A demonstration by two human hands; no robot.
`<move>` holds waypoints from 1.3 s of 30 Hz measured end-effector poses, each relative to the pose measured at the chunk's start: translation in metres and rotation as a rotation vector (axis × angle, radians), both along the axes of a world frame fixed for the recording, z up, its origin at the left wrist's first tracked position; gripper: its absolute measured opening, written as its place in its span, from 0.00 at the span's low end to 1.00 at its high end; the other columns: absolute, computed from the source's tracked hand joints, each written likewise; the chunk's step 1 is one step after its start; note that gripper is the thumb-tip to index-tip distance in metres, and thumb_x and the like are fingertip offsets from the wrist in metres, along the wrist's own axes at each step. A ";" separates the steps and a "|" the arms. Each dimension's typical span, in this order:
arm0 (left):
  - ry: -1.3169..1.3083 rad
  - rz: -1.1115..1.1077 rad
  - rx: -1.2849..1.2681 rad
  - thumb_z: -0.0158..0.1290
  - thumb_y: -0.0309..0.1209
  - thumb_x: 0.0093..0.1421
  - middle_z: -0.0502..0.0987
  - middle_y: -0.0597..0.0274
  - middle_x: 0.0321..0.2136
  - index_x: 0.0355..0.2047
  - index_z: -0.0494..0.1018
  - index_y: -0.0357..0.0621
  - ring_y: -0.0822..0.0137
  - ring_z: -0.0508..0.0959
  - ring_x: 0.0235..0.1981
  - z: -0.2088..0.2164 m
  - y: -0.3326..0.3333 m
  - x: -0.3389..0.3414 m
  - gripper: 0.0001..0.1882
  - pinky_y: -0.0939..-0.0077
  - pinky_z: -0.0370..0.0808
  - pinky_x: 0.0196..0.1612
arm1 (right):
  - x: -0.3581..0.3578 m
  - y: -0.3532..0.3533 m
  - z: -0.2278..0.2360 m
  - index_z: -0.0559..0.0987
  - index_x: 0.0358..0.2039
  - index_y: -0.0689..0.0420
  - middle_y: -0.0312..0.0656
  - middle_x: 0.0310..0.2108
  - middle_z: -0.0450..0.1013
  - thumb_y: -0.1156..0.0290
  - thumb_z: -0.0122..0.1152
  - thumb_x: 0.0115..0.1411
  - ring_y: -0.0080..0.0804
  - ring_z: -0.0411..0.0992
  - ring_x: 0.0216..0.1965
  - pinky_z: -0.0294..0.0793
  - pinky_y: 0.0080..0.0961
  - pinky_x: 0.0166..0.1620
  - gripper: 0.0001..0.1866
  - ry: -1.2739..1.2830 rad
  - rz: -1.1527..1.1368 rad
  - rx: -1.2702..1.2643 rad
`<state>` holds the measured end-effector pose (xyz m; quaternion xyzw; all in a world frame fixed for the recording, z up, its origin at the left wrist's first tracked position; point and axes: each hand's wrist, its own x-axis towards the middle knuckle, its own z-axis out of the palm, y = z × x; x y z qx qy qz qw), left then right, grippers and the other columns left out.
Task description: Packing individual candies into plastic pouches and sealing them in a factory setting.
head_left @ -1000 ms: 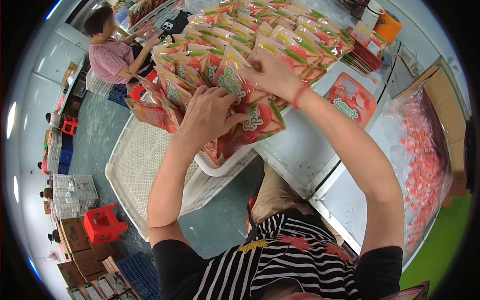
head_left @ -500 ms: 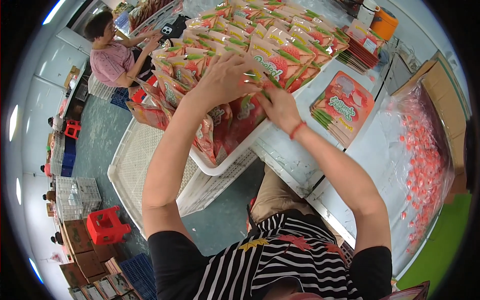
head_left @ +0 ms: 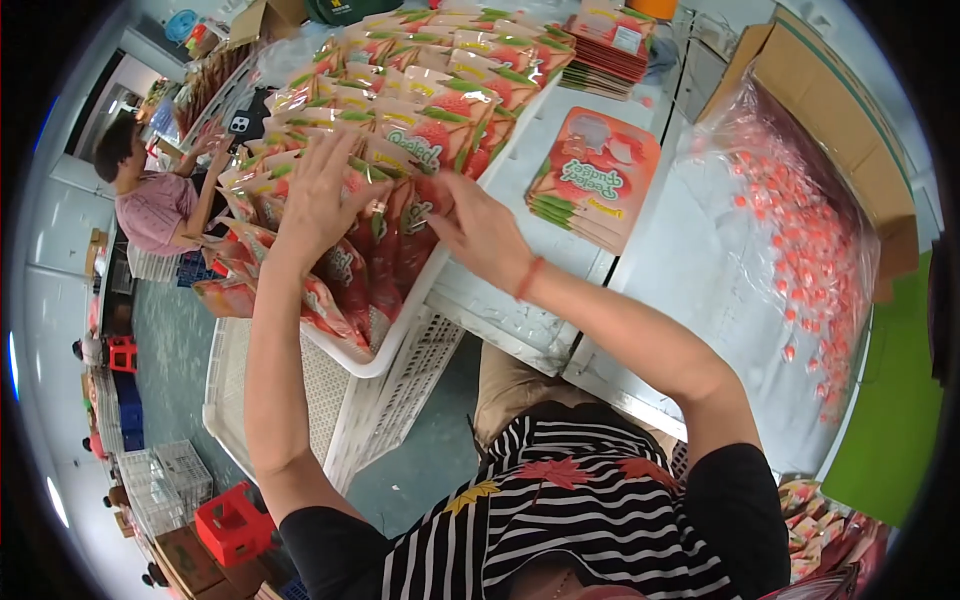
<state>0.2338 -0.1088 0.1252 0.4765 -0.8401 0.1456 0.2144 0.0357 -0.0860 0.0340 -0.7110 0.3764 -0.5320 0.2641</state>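
Upright, filled pink-and-green pouches [head_left: 440,112] stand packed in rows in a white plastic crate [head_left: 370,366]. Over the near pouches lies my left hand [head_left: 322,205], fingers stretched out and thumb apart, touching their tops. At the crate's right side is my right hand [head_left: 482,232], its thumb and fingers apart around nothing I can see; its fingertips are close to the pouches and a little blurred. A red band circles my right wrist. Beneath my hands, several pouches lean toward the crate's near corner.
To the right, a stack of flat pouches [head_left: 592,180] lies on the white table [head_left: 690,330]; another stack [head_left: 608,58] sits behind. Farther right are a clear bag of small red-and-white pieces [head_left: 800,260] and a cardboard box [head_left: 840,115]. A person in pink [head_left: 158,212] works at left, near a red stool [head_left: 235,525].
The view has shifted, so the crate and table appear farther left. My hands have moved apart, and my right hand has drawn back from between the pouches.
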 end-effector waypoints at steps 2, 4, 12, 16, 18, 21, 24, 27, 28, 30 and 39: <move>-0.011 -0.032 -0.054 0.61 0.33 0.49 0.71 0.47 0.47 0.47 0.70 0.37 0.50 0.69 0.51 0.016 0.012 -0.031 0.25 0.60 0.67 0.52 | -0.044 0.040 -0.013 0.71 0.45 0.58 0.48 0.29 0.73 0.70 0.57 0.58 0.46 0.75 0.30 0.73 0.35 0.34 0.15 0.103 0.115 0.193; 0.036 -0.087 0.014 0.61 0.35 0.48 0.74 0.51 0.40 0.44 0.71 0.39 0.51 0.73 0.44 0.013 0.017 -0.077 0.23 0.61 0.69 0.49 | -0.081 0.075 -0.038 0.73 0.39 0.58 0.50 0.28 0.74 0.70 0.54 0.59 0.49 0.74 0.28 0.73 0.38 0.32 0.09 0.217 0.168 0.247; 0.096 -0.419 0.094 0.56 0.29 0.50 0.74 0.56 0.39 0.41 0.72 0.40 0.55 0.74 0.42 -0.148 -0.022 -0.196 0.16 0.63 0.72 0.46 | -0.163 0.146 -0.070 0.77 0.36 0.58 0.50 0.29 0.75 0.72 0.56 0.58 0.48 0.75 0.28 0.74 0.36 0.32 0.07 0.182 0.079 0.475; 0.022 -0.463 0.054 0.52 0.28 0.51 0.75 0.56 0.38 0.41 0.72 0.43 0.57 0.75 0.42 -0.177 -0.049 -0.201 0.16 0.66 0.74 0.42 | -0.197 0.149 -0.067 0.77 0.36 0.59 0.49 0.27 0.75 0.74 0.56 0.58 0.44 0.76 0.27 0.74 0.30 0.31 0.06 0.116 -0.011 0.555; 0.034 -0.455 0.108 0.52 0.28 0.51 0.76 0.58 0.36 0.40 0.73 0.44 0.58 0.76 0.40 -0.173 -0.050 -0.209 0.15 0.67 0.75 0.40 | -0.207 0.151 -0.076 0.77 0.37 0.60 0.47 0.25 0.75 0.74 0.56 0.59 0.38 0.76 0.25 0.74 0.26 0.30 0.06 0.045 -0.047 0.592; 0.003 -0.446 0.127 0.52 0.28 0.50 0.76 0.63 0.32 0.38 0.74 0.49 0.61 0.77 0.36 -0.159 -0.051 -0.207 0.12 0.69 0.76 0.36 | -0.208 0.148 -0.073 0.76 0.37 0.60 0.47 0.24 0.75 0.74 0.56 0.59 0.34 0.76 0.24 0.74 0.25 0.29 0.07 0.002 0.002 0.614; -0.077 -0.431 -0.091 0.51 0.34 0.49 0.75 0.63 0.20 0.25 0.76 0.50 0.65 0.77 0.21 -0.178 -0.046 -0.220 0.06 0.68 0.74 0.22 | -0.213 0.137 -0.081 0.74 0.42 0.61 0.35 0.23 0.72 0.71 0.52 0.64 0.19 0.70 0.23 0.70 0.16 0.26 0.09 -0.103 -0.026 0.660; 0.227 -0.572 -0.039 0.52 0.35 0.48 0.74 0.58 0.19 0.22 0.74 0.47 0.61 0.77 0.22 -0.157 0.005 -0.281 0.07 0.63 0.73 0.21 | -0.225 0.120 -0.057 0.73 0.44 0.60 0.33 0.27 0.72 0.63 0.47 0.66 0.16 0.68 0.24 0.66 0.14 0.24 0.14 -0.443 -0.208 0.633; -0.008 -0.439 -0.105 0.52 0.35 0.48 0.74 0.57 0.21 0.23 0.74 0.44 0.60 0.78 0.26 -0.155 0.025 -0.295 0.08 0.64 0.75 0.24 | -0.227 0.116 -0.052 0.72 0.45 0.60 0.34 0.27 0.72 0.62 0.46 0.67 0.16 0.68 0.25 0.66 0.14 0.25 0.15 -0.461 -0.261 0.619; 0.274 -0.552 -0.048 0.54 0.36 0.48 0.74 0.56 0.21 0.24 0.73 0.41 0.59 0.78 0.27 -0.154 0.050 -0.313 0.10 0.64 0.75 0.28 | -0.233 0.110 -0.056 0.70 0.47 0.60 0.34 0.28 0.71 0.60 0.45 0.67 0.16 0.68 0.26 0.65 0.14 0.25 0.17 -0.485 -0.287 0.584; 0.659 -0.245 0.450 0.54 0.35 0.52 0.75 0.51 0.18 0.27 0.69 0.38 0.50 0.78 0.24 -0.150 0.053 -0.312 0.11 0.58 0.74 0.27 | -0.277 0.112 -0.112 0.70 0.31 0.58 0.34 0.20 0.69 0.59 0.42 0.68 0.19 0.67 0.20 0.66 0.15 0.23 0.16 -0.282 -0.375 0.548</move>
